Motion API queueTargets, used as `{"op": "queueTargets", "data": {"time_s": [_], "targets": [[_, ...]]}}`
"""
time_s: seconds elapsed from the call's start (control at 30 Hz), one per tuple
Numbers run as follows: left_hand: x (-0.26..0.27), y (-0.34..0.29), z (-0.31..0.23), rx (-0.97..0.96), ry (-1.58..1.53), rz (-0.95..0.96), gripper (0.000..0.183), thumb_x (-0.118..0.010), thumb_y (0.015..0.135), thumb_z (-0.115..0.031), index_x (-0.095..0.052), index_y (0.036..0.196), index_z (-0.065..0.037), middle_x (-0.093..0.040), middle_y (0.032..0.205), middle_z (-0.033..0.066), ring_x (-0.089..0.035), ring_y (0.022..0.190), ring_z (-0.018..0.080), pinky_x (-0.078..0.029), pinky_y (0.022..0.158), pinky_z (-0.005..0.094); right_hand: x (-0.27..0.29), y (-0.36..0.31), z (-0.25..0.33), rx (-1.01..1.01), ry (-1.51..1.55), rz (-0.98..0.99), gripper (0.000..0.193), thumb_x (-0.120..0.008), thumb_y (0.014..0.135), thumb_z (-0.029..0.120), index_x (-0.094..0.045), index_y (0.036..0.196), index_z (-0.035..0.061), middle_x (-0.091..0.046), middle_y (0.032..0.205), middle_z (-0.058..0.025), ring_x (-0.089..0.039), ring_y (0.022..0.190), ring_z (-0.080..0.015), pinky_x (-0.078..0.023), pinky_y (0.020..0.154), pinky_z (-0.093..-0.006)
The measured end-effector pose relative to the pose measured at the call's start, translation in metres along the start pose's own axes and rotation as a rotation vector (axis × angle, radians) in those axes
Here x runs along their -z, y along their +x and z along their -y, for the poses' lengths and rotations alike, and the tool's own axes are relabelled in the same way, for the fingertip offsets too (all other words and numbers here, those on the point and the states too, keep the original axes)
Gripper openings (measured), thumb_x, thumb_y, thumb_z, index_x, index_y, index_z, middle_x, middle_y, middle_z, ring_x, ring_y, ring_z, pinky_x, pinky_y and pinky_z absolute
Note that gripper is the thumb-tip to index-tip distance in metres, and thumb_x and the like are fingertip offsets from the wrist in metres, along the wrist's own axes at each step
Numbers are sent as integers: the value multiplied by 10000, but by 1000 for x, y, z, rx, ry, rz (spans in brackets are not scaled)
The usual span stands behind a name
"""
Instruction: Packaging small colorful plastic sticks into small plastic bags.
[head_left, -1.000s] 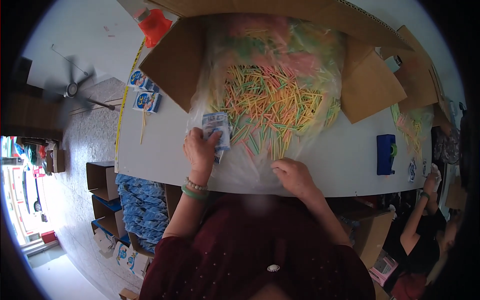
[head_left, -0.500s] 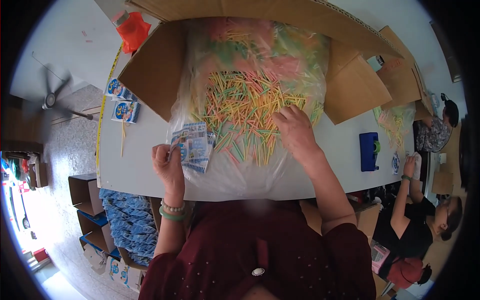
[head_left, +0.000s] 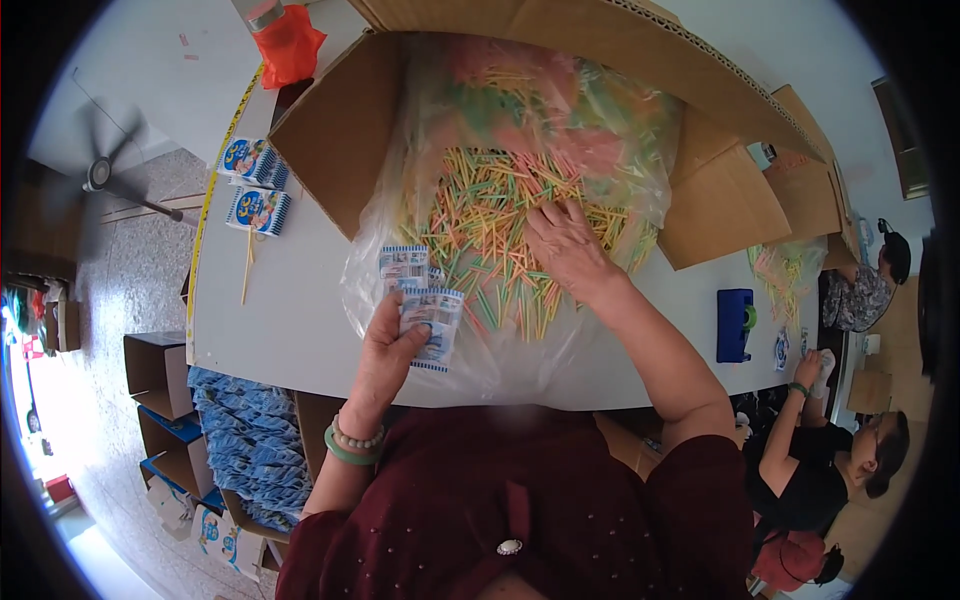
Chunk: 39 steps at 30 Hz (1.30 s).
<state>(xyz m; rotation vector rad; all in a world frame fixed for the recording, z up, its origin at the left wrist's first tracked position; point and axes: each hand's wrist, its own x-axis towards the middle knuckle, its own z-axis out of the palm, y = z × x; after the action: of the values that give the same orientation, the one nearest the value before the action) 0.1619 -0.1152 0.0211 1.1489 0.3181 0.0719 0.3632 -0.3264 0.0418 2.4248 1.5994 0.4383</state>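
Observation:
My left hand [head_left: 388, 345] is closed on a blue-and-white packet [head_left: 436, 325], thumb across its front, over the near left side of a clear plastic sheet. Just beyond it lies another blue-and-white packet [head_left: 404, 262], partly covered by the first. A heap of thin pastel sticks [head_left: 480, 200] in yellow, green, pink and orange spills from the plastic liner of a cardboard box [head_left: 335, 130]. Over the right part of that heap, my right hand [head_left: 568, 252] has its fingers curled down among the sticks. Its fingertips are hidden, so what they pinch does not show.
Blue packets [head_left: 258, 210] stand at the table's left edge, below an orange-red bag [head_left: 290, 45]. A blue tape dispenser [head_left: 735, 325] sits right. Below left, a carton holds many blue packets [head_left: 245, 440]. A co-worker [head_left: 820, 470] handles something white at the right.
My left hand has moved right and now shows a packet flat to view. My right hand has shifted slightly left within the sticks. The whole view has shifted a little.

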Motion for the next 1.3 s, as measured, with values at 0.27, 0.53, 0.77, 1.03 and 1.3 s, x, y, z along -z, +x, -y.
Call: {"op": "queueTargets", "data": {"time_s": [0.27,0.53,0.77,1.03,1.3], "targets": [[1,-5,8,103,194,73,295,-512,900,46,-625,1163,-24,-679,1029,17,-620,934,100,-500,829,265,-16,-3,-11,86,51,-89,87,-538,769,101,-562,841,60,-521,925,-77,-508,987,-229,-393,928,-381],[7,-9,12,126,148,13,252,-534,908,8,-644,1131,-31,-680,1014,23,-622,899,98,-509,803,272,6,1,4,-500,847,-249,138,-525,896,89,-494,1020,37,-584,910,-113,-585,855,-276,-465,799,-371],[-3,-10,-4,44,97,-45,191,-565,889,11,-657,1051,-31,-662,1079,64,-617,963,142,-500,856,309,26,2,69,-826,1480,-69,187,-564,900,106,-490,1055,33,-564,886,-164,-580,823,-289,-467,759,-361],[-41,1,-18,-382,761,174,194,-608,770,103,-617,920,-19,-483,1349,229,-525,1211,343,-458,934,368,-9,-11,101,-394,980,-391,263,-590,819,91,-503,1049,-2,-547,889,-195,-550,839,-368,-453,730,-433],[-57,4,2,-510,813,218,207,-590,734,130,-594,887,-9,-413,1392,285,-504,1216,384,-459,949,379,-14,-20,122,-475,1346,-297,269,-629,815,169,-493,994,21,-537,904,-169,-561,832,-359,-457,698,-425]]}}
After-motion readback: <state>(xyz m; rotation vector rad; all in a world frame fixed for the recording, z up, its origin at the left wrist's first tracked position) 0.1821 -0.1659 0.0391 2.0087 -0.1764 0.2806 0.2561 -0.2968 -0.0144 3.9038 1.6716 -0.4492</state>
